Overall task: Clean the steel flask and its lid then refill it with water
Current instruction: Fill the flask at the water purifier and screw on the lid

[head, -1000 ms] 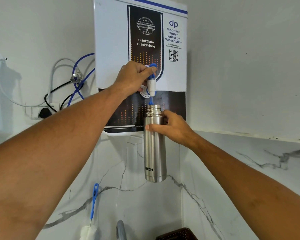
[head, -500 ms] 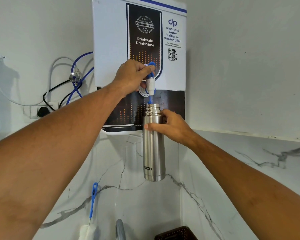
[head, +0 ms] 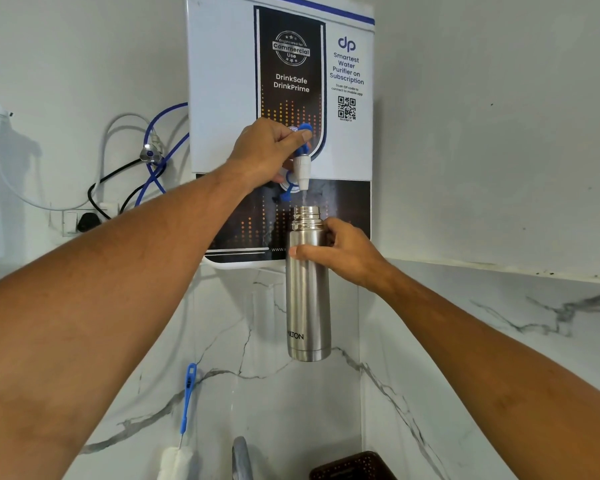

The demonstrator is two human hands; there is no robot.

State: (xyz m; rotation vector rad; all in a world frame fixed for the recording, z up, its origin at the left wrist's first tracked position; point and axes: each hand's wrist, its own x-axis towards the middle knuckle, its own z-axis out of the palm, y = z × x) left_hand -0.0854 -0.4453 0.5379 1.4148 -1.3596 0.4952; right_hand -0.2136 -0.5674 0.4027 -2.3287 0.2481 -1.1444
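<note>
The refill was under way. The right hand (head: 343, 252) gripped the steel flask (head: 308, 299) just below its threaded neck, fingers and thumb wrapped round the body. It held the flask upright in the air in front of the marble wall, with the open mouth directly under the white tap (head: 302, 171) of the wall-mounted water purifier (head: 222, 81). The left hand (head: 267, 150) was curled over the blue lever (head: 305, 128) on top of the tap, pressing it, and a thin stream of water (head: 303, 199) ran from the spout into the flask. How full the flask was could not be seen. Its outside looked bright and clean, and a bottle brush (head: 187, 400) leaned against the wall lower left, so the washing seemed to be done, though that was only a judgement. The lid was nowhere in view, so its state could not be told. By that reckoning, what was left was topping up, letting go of the lever and screwing the lid back on.
</note>
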